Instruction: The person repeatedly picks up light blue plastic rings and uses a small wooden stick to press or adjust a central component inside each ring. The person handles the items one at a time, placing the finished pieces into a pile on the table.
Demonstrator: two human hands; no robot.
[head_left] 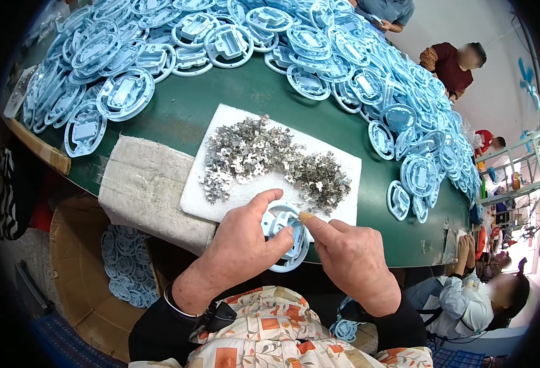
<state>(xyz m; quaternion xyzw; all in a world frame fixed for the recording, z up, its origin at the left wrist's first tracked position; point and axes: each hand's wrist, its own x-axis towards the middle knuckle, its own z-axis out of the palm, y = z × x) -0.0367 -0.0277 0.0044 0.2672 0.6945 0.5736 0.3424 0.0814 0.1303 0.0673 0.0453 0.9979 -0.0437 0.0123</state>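
Blue ring (297, 242): I'd guess light, stiff; rim-hold
Left hand (239, 245): pinches it beside foam pad (194, 199)
Right hand (356, 254): curled, grip unclear

Ring (297, 245): between the fingers (324, 232)
Clips (239, 150): on foam board (199, 205), beyond fingers
Ring heap (331, 55): on table (178, 110), farther beyond
Carton (77, 264): left of fingers

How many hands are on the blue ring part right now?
2: the left hand grips the left side of the blue ring part, and the right hand has a fingertip at its upper right. Some fingers are hidden.
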